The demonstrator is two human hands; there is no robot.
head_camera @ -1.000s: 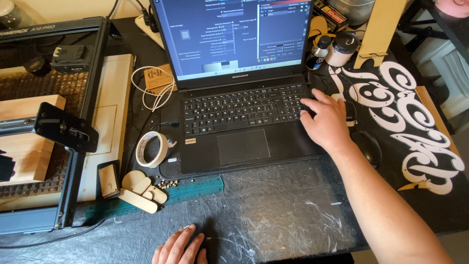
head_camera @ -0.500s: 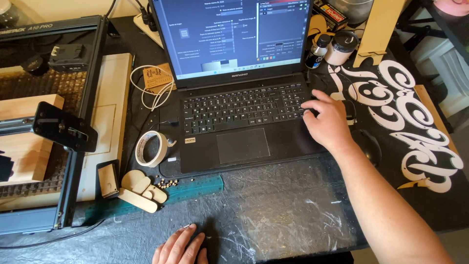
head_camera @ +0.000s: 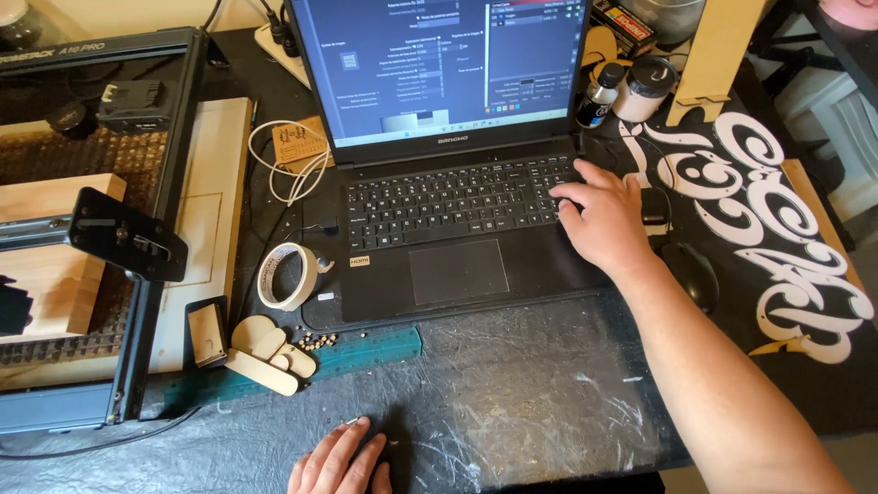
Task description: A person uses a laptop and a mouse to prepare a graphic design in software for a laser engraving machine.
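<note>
black laptop (head_camera: 448, 183) open ahead; right hand (head_camera: 599, 220) on right end of keyboard (head_camera: 457, 197), fingers spread, clamped on nothing, likely typing. left hand (head_camera: 340, 459) flat, fingers loosely apart on scuffed table (head_camera: 512, 402). tape roll (head_camera: 287, 275) beyond left hand.

Two bare hands, no gloves, rings or watch; right hand (head_camera: 602, 222) with bare forearm, no sleeve; left hand (head_camera: 340, 460) partly cropped.
</note>
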